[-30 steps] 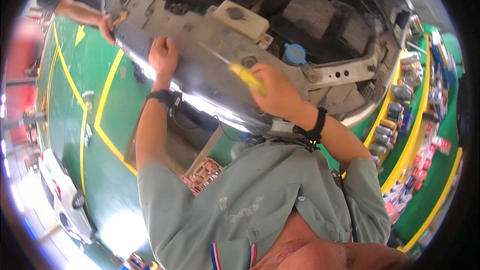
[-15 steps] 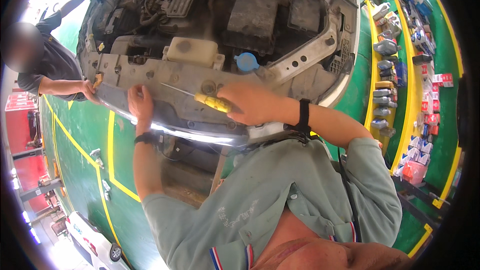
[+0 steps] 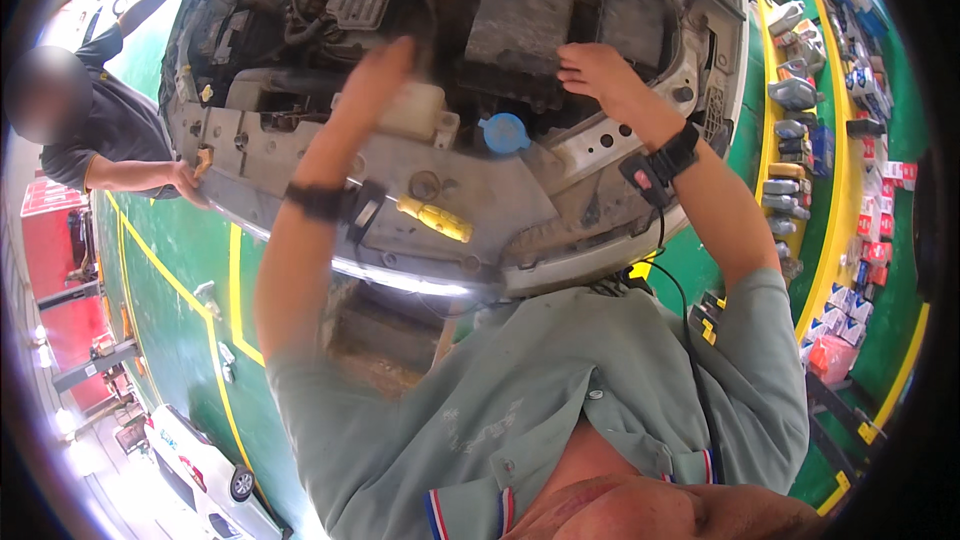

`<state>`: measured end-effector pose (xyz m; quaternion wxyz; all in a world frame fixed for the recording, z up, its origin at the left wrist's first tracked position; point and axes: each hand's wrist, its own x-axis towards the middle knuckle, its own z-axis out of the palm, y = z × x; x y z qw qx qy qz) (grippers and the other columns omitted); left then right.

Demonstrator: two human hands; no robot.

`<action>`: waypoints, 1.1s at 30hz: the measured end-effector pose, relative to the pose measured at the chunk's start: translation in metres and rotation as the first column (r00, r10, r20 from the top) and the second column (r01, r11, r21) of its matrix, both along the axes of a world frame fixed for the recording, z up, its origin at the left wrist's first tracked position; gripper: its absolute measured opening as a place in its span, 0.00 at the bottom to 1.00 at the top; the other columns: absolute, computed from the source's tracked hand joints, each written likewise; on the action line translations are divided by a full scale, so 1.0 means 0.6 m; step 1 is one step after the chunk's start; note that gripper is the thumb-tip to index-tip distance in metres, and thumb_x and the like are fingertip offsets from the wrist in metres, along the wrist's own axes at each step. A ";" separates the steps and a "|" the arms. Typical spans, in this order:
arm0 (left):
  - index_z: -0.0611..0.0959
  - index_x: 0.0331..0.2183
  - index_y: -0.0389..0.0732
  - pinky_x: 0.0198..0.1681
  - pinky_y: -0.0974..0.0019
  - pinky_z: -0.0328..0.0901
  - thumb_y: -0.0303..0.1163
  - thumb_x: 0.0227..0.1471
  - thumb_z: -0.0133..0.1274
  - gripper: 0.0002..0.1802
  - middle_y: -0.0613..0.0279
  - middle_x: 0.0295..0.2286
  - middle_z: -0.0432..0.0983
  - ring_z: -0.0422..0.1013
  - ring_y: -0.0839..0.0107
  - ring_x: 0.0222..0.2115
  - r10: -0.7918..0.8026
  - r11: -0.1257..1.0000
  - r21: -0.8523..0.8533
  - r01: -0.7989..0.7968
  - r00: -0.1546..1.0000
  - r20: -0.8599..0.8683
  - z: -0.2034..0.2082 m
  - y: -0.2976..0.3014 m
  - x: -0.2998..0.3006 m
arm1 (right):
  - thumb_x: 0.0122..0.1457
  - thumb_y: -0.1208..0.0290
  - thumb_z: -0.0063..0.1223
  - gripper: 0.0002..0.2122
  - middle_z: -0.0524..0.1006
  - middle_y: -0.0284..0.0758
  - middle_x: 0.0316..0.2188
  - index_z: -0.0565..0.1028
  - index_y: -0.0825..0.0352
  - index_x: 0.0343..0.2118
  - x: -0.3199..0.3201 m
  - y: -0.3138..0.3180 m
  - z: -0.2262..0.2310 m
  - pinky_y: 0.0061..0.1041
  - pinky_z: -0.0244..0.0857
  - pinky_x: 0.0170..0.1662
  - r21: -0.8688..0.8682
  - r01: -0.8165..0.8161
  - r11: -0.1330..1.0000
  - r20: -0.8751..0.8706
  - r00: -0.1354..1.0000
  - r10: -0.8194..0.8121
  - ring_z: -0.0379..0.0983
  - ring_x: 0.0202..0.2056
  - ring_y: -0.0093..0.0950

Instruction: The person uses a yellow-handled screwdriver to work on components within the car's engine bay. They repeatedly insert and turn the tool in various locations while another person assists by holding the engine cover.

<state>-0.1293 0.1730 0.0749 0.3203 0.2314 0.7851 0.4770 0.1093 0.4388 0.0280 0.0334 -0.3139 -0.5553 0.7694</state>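
A screwdriver with a yellow handle (image 3: 435,218) lies by itself on the grey front panel (image 3: 480,185) of an open car engine bay. My left hand (image 3: 376,90), smeared by motion, is over the pale plastic tank (image 3: 418,112); its fingers are too blurred to read. Beside the front edge of the black box (image 3: 517,25), my right hand (image 3: 602,78) hovers with fingers stretched and a little apart, nothing in it. Between my arms sits a blue cap (image 3: 503,133).
A person in dark clothing (image 3: 110,120) stands at the left, one hand (image 3: 184,183) at the car's front edge. Yellow-edged shelving (image 3: 838,240) with bottles and boxes runs along the right. A white car (image 3: 200,470) is at the lower left. A cable (image 3: 685,305) hangs by my right arm.
My right hand has let go of the screwdriver, now lying on the panel, and moved up and right. My left hand has left the front edge and moved up over the engine bay.
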 end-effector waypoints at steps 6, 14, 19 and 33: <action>0.66 0.65 0.40 0.56 0.47 0.67 0.62 0.58 0.52 0.45 0.42 0.58 0.65 0.68 0.48 0.54 0.098 0.960 -0.281 0.001 0.936 0.339 -0.089 0.186 -0.018 | 0.63 0.55 0.54 0.31 0.66 0.41 0.62 0.64 0.65 0.66 -0.046 0.065 -0.070 0.49 0.60 0.60 -0.137 0.260 0.956 0.359 0.912 -0.197 0.64 0.60 0.44; 0.65 0.66 0.40 0.66 0.35 0.48 0.57 0.63 0.38 0.40 0.52 0.66 0.60 0.56 0.45 0.66 0.133 0.975 -0.222 0.017 0.757 0.640 -0.242 0.232 -0.067 | 0.64 0.44 0.45 0.36 0.59 0.44 0.70 0.58 0.58 0.70 -0.077 0.084 -0.120 0.62 0.47 0.65 -0.201 0.181 0.963 0.376 0.922 -0.095 0.55 0.68 0.52; 0.66 0.66 0.37 0.65 0.37 0.52 0.58 0.60 0.37 0.43 0.46 0.65 0.63 0.58 0.41 0.65 0.271 0.931 -0.358 -0.067 0.785 0.557 -0.259 0.221 -0.062 | 0.61 0.38 0.48 0.42 0.53 0.40 0.73 0.54 0.56 0.73 -0.088 0.078 -0.111 0.63 0.39 0.67 -0.248 0.149 0.957 0.499 0.867 -0.006 0.50 0.70 0.51; 0.68 0.64 0.35 0.63 0.42 0.55 0.61 0.57 0.39 0.46 0.40 0.62 0.65 0.63 0.38 0.60 0.218 0.866 -0.497 0.059 0.849 0.481 -0.184 0.234 -0.037 | 0.51 0.24 0.52 0.57 0.47 0.48 0.74 0.46 0.60 0.75 -0.091 0.064 -0.110 0.65 0.31 0.69 -0.191 -0.140 0.972 0.467 0.857 0.216 0.42 0.72 0.54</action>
